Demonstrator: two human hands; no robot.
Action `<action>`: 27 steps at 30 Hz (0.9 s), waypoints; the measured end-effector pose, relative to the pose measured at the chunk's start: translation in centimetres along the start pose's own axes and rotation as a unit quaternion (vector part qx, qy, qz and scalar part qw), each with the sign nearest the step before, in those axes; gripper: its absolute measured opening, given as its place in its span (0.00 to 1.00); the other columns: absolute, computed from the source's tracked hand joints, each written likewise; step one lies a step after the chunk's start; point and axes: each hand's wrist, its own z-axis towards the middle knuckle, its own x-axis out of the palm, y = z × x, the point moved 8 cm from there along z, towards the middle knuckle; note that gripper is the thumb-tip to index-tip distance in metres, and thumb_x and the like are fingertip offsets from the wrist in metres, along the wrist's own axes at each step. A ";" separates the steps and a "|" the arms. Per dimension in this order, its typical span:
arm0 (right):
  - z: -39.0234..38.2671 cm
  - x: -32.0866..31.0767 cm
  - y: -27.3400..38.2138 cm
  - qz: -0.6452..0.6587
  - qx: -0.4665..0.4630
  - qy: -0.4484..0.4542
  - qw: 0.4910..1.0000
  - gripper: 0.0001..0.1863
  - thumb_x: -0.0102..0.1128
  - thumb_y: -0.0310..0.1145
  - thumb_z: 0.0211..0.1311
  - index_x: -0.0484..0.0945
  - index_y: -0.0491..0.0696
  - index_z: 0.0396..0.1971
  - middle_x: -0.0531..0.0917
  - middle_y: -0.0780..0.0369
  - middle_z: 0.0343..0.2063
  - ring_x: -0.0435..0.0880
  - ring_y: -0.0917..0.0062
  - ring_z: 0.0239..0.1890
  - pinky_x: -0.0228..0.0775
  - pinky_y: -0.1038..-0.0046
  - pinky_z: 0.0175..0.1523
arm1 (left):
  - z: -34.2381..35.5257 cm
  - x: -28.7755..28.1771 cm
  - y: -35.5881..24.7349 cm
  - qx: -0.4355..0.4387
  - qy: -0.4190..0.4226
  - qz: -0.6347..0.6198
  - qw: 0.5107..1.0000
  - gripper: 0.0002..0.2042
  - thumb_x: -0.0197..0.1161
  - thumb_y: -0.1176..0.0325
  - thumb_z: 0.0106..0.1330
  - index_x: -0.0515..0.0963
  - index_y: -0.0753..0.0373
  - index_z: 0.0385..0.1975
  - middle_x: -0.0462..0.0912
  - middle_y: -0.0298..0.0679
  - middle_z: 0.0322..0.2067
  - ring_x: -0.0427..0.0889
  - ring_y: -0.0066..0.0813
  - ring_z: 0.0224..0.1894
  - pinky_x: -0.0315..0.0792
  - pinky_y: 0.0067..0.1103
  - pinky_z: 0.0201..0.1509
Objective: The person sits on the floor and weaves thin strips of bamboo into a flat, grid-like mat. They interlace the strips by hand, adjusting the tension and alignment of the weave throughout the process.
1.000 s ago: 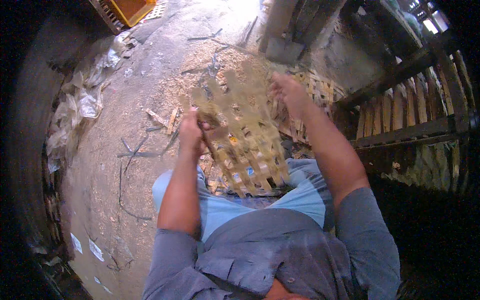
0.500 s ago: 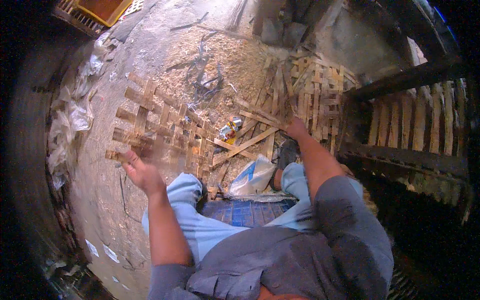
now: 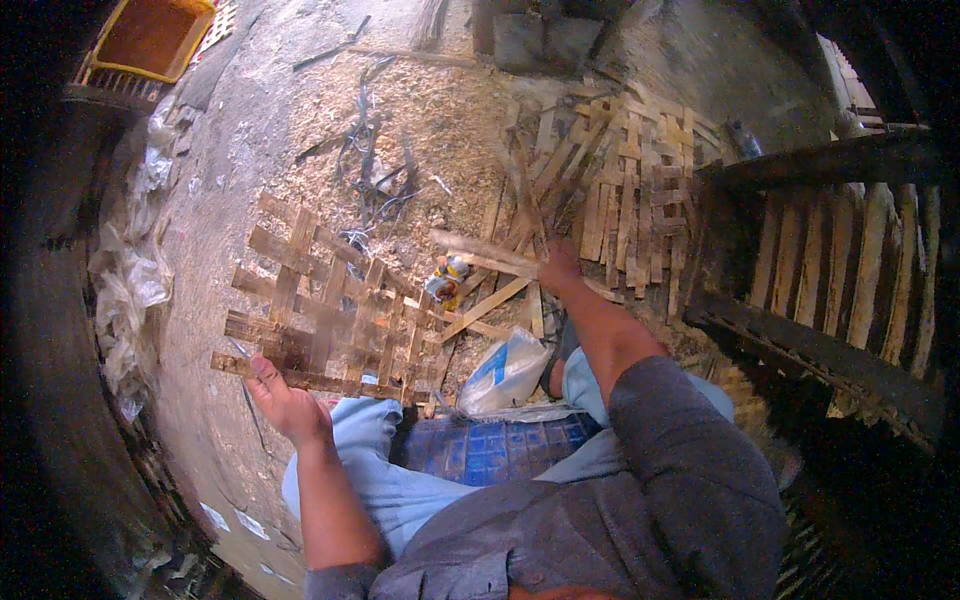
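My left hand is closed on the near left edge of a lattice panel made of crossed wooden slats. A small thin light piece shows beside the thumb, too small to name. The panel slants over the floor in front of my left knee. My right hand is closed around the end of a wooden slat, which points left toward the panel. Below that slat lie a small yellow and white item and more loose slats. A white and blue plastic sack rests between my feet.
Woven slat panels lie on the floor at the right. Beyond them stands a dark slatted wooden frame. Wood shavings and black straps cover the floor ahead. A yellow-rimmed crate is far left, above crumpled plastic.
My right hand has come nearer and to the left, with its slat now over the yellow and white item. My left hand has moved slightly nearer, still on the panel.
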 end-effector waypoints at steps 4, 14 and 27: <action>-2.6 -3.6 2.1 0.095 -0.040 0.006 0.995 0.31 0.63 0.31 0.46 0.73 0.46 0.56 0.74 0.51 0.56 0.72 0.54 0.59 0.61 0.59 0.66 | -0.7 0.9 -0.2 -0.023 0.004 -0.027 0.999 0.23 0.53 0.53 0.73 0.66 0.67 0.55 0.74 0.47 0.54 0.74 0.36 0.54 0.68 0.32 0.61; 0.7 -5.1 2.4 0.228 0.020 0.056 0.972 0.30 0.52 0.50 0.61 0.72 0.45 0.57 0.74 0.48 0.56 0.70 0.53 0.61 0.65 0.56 0.62 | -0.5 0.9 0.0 -0.020 -0.005 -0.023 1.000 0.22 0.55 0.54 0.73 0.66 0.67 0.54 0.74 0.48 0.53 0.75 0.36 0.53 0.70 0.33 0.60; 6.2 -4.8 -4.1 0.462 0.270 0.071 0.842 0.27 0.54 0.37 0.63 0.66 0.49 0.62 0.79 0.51 0.48 0.82 0.60 0.43 0.76 0.55 0.45 | -0.9 1.0 0.0 -0.030 0.027 -0.008 0.999 0.16 0.53 0.55 0.74 0.69 0.64 0.44 0.78 0.41 0.44 0.76 0.28 0.45 0.71 0.27 0.53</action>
